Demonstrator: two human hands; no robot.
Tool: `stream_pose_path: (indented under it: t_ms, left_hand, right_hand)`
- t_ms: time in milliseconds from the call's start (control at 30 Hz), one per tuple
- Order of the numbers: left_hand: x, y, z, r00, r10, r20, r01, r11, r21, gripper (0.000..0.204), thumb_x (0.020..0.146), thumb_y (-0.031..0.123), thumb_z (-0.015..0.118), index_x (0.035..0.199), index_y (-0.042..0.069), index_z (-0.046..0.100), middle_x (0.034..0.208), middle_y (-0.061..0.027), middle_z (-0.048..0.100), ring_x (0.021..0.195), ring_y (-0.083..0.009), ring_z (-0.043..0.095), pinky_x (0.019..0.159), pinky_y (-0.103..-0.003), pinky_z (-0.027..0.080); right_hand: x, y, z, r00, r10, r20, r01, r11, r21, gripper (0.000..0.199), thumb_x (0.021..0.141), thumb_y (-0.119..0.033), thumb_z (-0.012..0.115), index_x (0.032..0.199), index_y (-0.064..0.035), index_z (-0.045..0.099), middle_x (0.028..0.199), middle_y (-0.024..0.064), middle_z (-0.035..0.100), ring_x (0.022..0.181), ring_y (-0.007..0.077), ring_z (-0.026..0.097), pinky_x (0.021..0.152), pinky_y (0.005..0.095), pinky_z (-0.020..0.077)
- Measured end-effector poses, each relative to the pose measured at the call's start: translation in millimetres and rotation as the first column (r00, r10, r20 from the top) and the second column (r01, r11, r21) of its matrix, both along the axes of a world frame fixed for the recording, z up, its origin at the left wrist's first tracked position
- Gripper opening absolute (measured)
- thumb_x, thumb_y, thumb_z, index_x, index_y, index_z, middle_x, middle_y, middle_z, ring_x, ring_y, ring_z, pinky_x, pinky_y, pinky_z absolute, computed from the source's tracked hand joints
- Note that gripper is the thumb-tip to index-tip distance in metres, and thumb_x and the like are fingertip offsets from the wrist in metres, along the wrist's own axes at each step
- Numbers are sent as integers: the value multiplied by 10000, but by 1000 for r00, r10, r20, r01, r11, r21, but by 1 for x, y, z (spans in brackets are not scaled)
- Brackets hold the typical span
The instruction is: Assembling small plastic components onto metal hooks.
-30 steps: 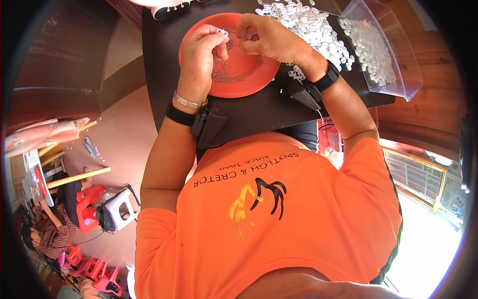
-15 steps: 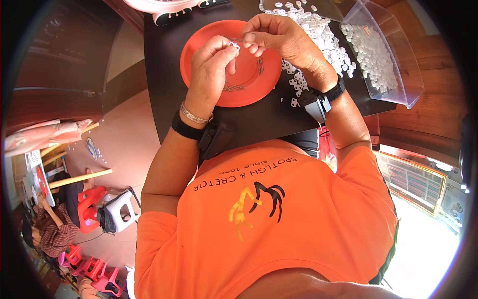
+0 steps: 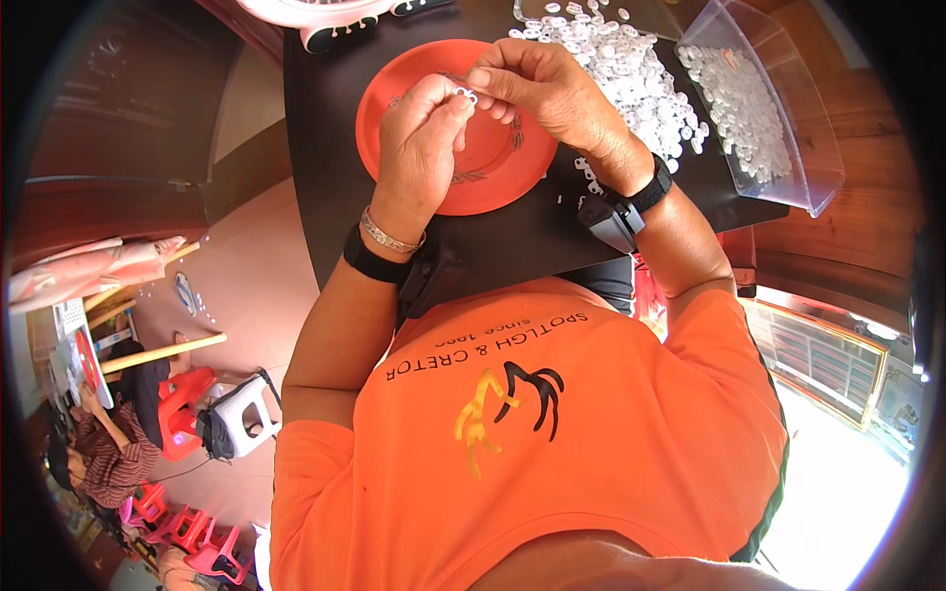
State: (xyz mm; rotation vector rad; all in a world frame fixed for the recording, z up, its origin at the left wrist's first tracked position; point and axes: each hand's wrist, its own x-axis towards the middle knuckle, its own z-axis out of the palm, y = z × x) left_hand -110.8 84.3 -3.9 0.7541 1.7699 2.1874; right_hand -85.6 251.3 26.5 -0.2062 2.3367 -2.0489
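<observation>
Over an orange-red round plate (image 3: pixel 485 148), my left hand (image 3: pixel 414 138) pinches a small white plastic piece with holes (image 3: pixel 466 96) between thumb and forefinger. Close beside it, the thumb and forefinger of my right hand (image 3: pixel 557 98) are pressed together. Whatever they hold, if anything, is too small to make out. Small grey metal pieces (image 3: pixel 469 178) lie in short rows around the inside of the plate, partly hidden by my hands.
A heap of small white pieces (image 3: pixel 631 89) spreads on the black table (image 3: pixel 330 148) to the right. Beyond it, a clear plastic bin (image 3: pixel 803 172) holds many more. A white object with black trim (image 3: pixel 340 12) stands at the far edge. Another person (image 3: pixel 113 463) is at the lower left, near plastic stools (image 3: pixel 182 414).
My right hand has shifted slightly left and down, bringing its fingertips nearer the white piece. My left hand stays almost in place, still pinching that piece.
</observation>
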Motion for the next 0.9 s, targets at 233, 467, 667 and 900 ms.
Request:
stream_pose_path:
  t_ms: [233, 467, 667, 900]
  left_hand:
    - [-1, 0, -3, 999, 13, -30, -14, 999, -29, 157, 892, 88, 492, 769, 0, 534, 584, 2, 469, 527, -60, 408, 487, -224, 340]
    - [-4, 0, -6, 999, 20, -34, -21, 999, -43, 159, 893, 92, 500, 766, 1, 525, 580, 4, 460, 519, -59, 404, 479, -223, 343]
    - [-4, 0, -8, 999, 12, -50, -13, 999, -32, 148, 890, 86, 503, 771, 2, 527, 578, 9, 454, 517, -56, 404, 469, -224, 341]
    - [-3, 0, -8, 1000, 30, 2, -30, 999, -37, 150, 888, 92, 507, 769, 7, 537, 582, 12, 457, 512, -55, 403, 465, -225, 343]
  right_hand:
    - [0, 0, -4, 1000, 7, -9, -7, 1000, -2, 211, 908, -215, 619, 875, -7, 636, 703, -1, 593, 628, 53, 524, 563, 196, 427]
    - [0, 0, 0, 998, -60, -22, 61, 997, 43, 213, 906, -220, 620, 870, -10, 637, 687, 0, 591, 618, 52, 518, 556, 198, 422]
    - [-1, -1, -8, 999, -17, -31, 17, 1000, 15, 224, 897, -233, 631, 857, -12, 635, 668, -6, 575, 600, 53, 500, 547, 206, 412]
    - [1, -2, -4, 997, -72, -39, 75, 995, 60, 227, 903, -234, 616, 847, -14, 632, 667, -6, 575, 602, 53, 496, 549, 208, 414]
